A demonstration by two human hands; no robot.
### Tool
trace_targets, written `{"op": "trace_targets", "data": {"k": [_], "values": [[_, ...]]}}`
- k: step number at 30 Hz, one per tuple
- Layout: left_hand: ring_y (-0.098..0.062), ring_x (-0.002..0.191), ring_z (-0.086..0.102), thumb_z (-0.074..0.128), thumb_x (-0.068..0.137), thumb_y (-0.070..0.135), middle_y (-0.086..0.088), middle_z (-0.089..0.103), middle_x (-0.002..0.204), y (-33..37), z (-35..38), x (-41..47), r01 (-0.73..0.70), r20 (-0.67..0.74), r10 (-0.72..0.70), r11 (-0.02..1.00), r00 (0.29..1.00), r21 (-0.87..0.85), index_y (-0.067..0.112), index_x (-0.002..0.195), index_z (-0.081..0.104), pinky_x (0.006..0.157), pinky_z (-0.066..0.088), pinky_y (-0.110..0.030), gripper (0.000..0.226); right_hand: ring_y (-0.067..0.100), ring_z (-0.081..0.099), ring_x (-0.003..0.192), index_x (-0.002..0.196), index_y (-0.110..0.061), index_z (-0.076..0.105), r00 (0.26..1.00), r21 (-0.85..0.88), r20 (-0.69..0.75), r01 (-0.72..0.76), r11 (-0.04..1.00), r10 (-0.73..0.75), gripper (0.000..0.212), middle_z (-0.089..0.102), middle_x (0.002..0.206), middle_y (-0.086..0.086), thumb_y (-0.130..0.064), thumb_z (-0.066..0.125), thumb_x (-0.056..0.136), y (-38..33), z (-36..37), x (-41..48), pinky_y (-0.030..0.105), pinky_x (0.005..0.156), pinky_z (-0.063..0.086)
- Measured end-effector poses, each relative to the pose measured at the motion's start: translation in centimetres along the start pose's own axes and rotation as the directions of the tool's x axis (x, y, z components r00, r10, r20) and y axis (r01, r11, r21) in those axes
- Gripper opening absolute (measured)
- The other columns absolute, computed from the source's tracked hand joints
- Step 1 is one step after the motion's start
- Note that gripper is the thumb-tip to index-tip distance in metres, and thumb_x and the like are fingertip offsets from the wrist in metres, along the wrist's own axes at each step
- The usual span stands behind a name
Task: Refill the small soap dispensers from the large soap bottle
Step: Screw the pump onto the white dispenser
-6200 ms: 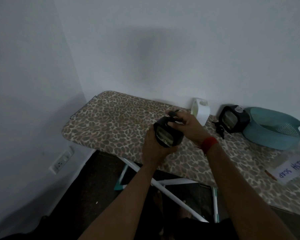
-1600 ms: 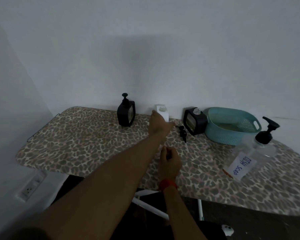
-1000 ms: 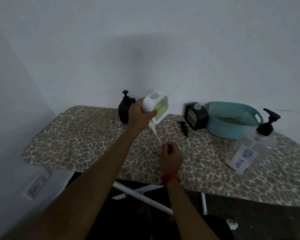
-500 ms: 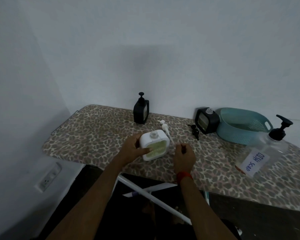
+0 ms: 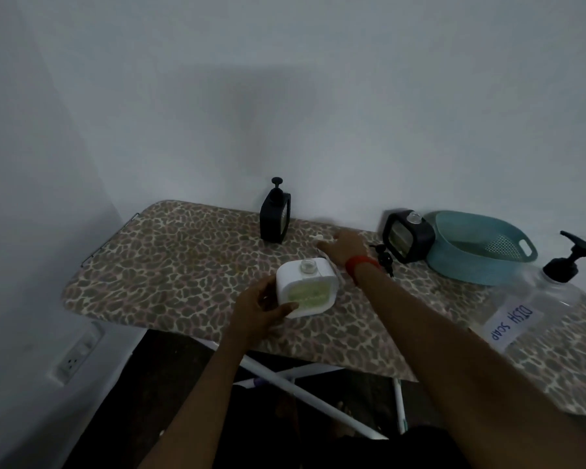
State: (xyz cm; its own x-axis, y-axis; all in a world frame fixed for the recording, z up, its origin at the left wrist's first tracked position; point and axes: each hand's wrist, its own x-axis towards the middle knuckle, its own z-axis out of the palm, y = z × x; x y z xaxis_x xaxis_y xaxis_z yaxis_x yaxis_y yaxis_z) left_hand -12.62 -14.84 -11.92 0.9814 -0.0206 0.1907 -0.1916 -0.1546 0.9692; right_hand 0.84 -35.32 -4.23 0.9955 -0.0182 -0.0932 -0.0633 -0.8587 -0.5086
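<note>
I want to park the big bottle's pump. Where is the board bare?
Bare: the left end of the board, left of the capped black dispenser and the white dispenser. Crowded: the right side, around the teal basket and large soap bottle.

The bench (image 5: 183,258) wears a matt, leopard-printed cloth cover over smooth white metal legs (image 5: 305,392). The white dispenser (image 5: 307,289) is smooth matt plastic, clear across its front. The black dispenser (image 5: 275,218) looks like slightly glossy plastic. The basket (image 5: 454,265) is matt teal plastic. The large soap bottle (image 5: 552,296) is clear, glossy plastic bearing a paper label (image 5: 511,323).
</note>
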Motion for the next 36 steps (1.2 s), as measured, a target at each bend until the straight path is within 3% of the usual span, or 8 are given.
{"op": "trace_targets", "data": {"k": [5, 9, 13, 15, 17, 21, 30, 36], "values": [[0.001, 0.102, 0.068, 0.082, 0.079, 0.032, 0.028, 0.069, 0.11, 0.9, 0.1, -0.1, -0.005, -0.006, 0.005, 0.999, 1.0, 0.039, 0.045, 0.124, 0.058, 0.078, 0.055, -0.014, 0.053, 0.029, 0.06, 0.106, 0.128, 0.0, 0.057, 0.99, -0.2, 0.14, 0.06, 0.978, -0.032, 0.055, 0.061, 0.129, 0.019, -0.04, 0.065, 0.091, -1.3, 0.6, 2.1, 0.032, 0.079, 0.044], [-0.005, 0.104, 0.069, 0.081, 0.08, 0.026, 0.017, 0.072, 0.112, 0.9, -0.1, 0.0, -0.019, -0.005, 0.019, 0.999, 1.0, 0.05, 0.037, 0.125, 0.06, 0.082, 0.057, -0.02, 0.05, 0.029, 0.064, 0.103, 0.117, 0.0, 0.063, 0.987, -0.234, 0.146, 0.103, 0.967, -0.07, 0.045, 0.067, 0.118, 0.017, -0.03, 0.074, 0.085, -2.2, -0.4, 2.0, 0.03, 0.074, 0.047], [-0.008, 0.101, 0.07, 0.082, 0.079, 0.017, 0.008, 0.073, 0.111, 0.6, -0.3, 0.1, 0.005, 0.018, -0.006, 0.999, 1.0, 0.052, 0.024, 0.124, 0.064, 0.082, 0.06, -0.028, 0.05, 0.022, 0.069, 0.085, 0.1, -0.002, 0.075, 0.949, 0.097, -0.169, 0.284, 0.954, -0.266, 0.031, 0.074, 0.096, 0.016, -0.025, 0.079, 0.08, -3.7, -4.4, -0.6, 0.032, 0.079, 0.056], [-0.005, 0.1, 0.07, 0.082, 0.079, 0.012, 0.002, 0.073, 0.113, 0.6, -0.3, 0.2, 0.019, 0.031, -0.021, 0.997, 0.999, 0.074, 0.02, 0.125, 0.064, 0.081, 0.059, -0.026, 0.05, 0.014, 0.066, 0.081, 0.105, -0.003, 0.074, 0.895, 0.347, -0.311, 0.42, 0.839, -0.319, 0.034, 0.075, 0.094, 0.014, -0.025, 0.081, 0.08, -4.8, -6.9, -2.9, 0.029, 0.083, 0.056], [0.002, 0.097, 0.069, 0.082, 0.078, 0.01, 0.003, 0.072, 0.112, 0.6, -0.3, 0.3, 0.029, 0.033, -0.032, 0.996, 0.999, 0.09, 0.019, 0.125, 0.064, 0.079, 0.056, -0.017, 0.051, 0.021, 0.07, 0.096, 0.117, 0.0, 0.07, 0.858, 0.569, -0.37, 0.512, 0.644, -0.355, 0.038, 0.074, 0.103, 0.013, -0.018, 0.079, 0.084, -5.5, -8.9, -5.3, 0.035, 0.093, 0.056], [0.008, 0.095, 0.067, 0.083, 0.077, 0.014, 0.013, 0.07, 0.107, 0.8, -0.3, 0.2, 0.052, 0.033, -0.056, 0.992, 0.998, 0.117, 0.022, 0.124, 0.063, 0.076, 0.053, -0.01, 0.052, 0.03, 0.067, 0.113, 0.126, 0.004, 0.062, 0.814, 0.697, -0.405, 0.57, 0.435, -0.417, 0.038, 0.069, 0.119, 0.017, 0.0, 0.069, 0.089, -5.9, -9.6, -9.5, 0.042, 0.098, 0.054], [0.002, 0.096, 0.069, 0.084, 0.077, 0.016, 0.012, 0.073, 0.107, 1.3, -0.4, 0.2, 0.036, 0.039, -0.041, 0.993, 0.998, 0.111, 0.033, 0.117, 0.064, 0.078, 0.055, -0.014, 0.048, 0.019, 0.071, 0.102, 0.12, -0.003, 0.067, 0.879, 0.725, -0.285, 0.458, 0.514, -0.382, 0.032, 0.074, 0.11, 0.01, -0.001, 0.069, 0.089, -3.8, -4.2, -11.1, 0.036, 0.092, 0.056], [0.004, 0.095, 0.068, 0.085, 0.076, 0.019, 0.029, 0.071, 0.098, 1.2, -0.4, 0.2, 0.04, 0.043, -0.045, 0.994, 0.998, 0.097, 0.047, 0.11, 0.061, 0.075, 0.053, -0.011, 0.049, 0.015, 0.069, 0.102, 0.113, -0.004, 0.072, 0.87, 0.523, -0.214, 0.486, 0.7, -0.444, 0.029, 0.073, 0.111, 0.006, -0.011, 0.076, 0.086, -0.7, -1.1, -10.8, 0.028, 0.088, 0.053]]}}
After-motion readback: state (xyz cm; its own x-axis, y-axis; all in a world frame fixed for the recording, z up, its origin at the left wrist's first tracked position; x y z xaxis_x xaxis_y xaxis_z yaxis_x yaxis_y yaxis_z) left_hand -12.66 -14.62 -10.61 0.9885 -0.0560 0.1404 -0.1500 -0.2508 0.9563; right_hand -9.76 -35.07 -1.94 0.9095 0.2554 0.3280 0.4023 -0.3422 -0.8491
